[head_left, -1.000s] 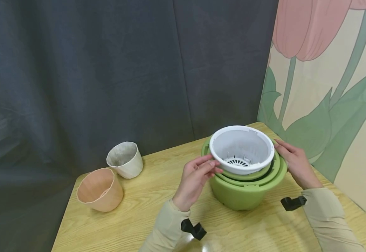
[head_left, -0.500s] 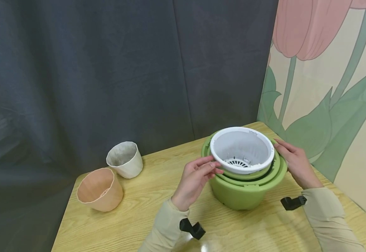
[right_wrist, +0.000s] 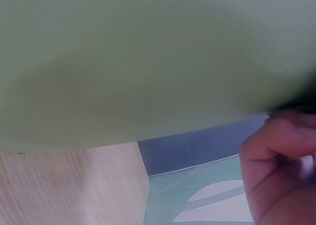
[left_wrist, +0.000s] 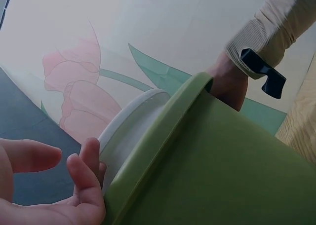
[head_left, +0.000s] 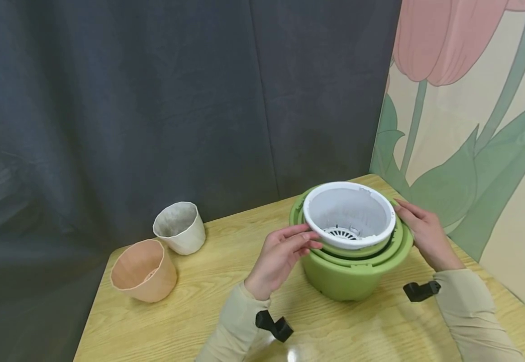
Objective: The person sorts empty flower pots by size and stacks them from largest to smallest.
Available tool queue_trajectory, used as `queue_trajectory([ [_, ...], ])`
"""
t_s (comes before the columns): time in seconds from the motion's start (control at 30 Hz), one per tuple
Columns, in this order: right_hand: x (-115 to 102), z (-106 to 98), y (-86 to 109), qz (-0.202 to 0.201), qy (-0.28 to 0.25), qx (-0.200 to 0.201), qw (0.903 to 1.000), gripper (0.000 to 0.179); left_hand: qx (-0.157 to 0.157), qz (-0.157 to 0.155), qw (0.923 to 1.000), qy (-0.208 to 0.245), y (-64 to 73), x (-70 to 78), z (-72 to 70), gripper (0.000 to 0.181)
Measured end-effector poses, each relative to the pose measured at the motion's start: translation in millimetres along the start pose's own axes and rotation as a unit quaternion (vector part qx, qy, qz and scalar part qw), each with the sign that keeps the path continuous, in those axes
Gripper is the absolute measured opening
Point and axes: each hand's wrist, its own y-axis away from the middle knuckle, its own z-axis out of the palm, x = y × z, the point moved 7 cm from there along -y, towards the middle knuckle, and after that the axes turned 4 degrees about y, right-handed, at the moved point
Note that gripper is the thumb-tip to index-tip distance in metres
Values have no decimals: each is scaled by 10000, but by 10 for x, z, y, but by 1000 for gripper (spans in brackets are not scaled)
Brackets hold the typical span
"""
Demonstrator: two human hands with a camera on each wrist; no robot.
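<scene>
A white flowerpot [head_left: 349,211] with a slotted bottom sits nested in a stack of green flowerpots [head_left: 343,281]. My left hand [head_left: 282,256] touches the white pot's near-left rim with its fingertips. In the left wrist view its thumb stands apart from the fingers [left_wrist: 89,173], which lie against the white rim, above the green rim [left_wrist: 163,131]. On the right side, my right hand [head_left: 429,234] grips the outer green pot's rim. The right wrist view shows curled fingers [right_wrist: 281,146] beside the blurred green wall [right_wrist: 148,77]; the fingertips under the rim are hidden.
A peach flowerpot [head_left: 146,279] and a whitish faceted flowerpot [head_left: 183,234] stand at the left of the wooden table [head_left: 226,271]. A dark curtain [head_left: 153,110] hangs behind it, and a tulip-painted wall [head_left: 461,151] borders the right side.
The white flowerpot has settled very slightly lower and to the right, with the left hand's fingers following it. The right hand keeps its place on the green rim.
</scene>
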Motion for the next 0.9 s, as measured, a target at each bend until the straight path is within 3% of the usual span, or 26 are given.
queue_trajectory([
  [0.4, -10, -3, 1, -47, 0, 56, 10000, 63, -190, -342, 9992, 72, -17, -9, 8, 40],
  [0.9, 2, -2, -5, -25, 60, 8, 10000, 63, -241, -386, 9987, 222, -9, -1, 11, 41],
])
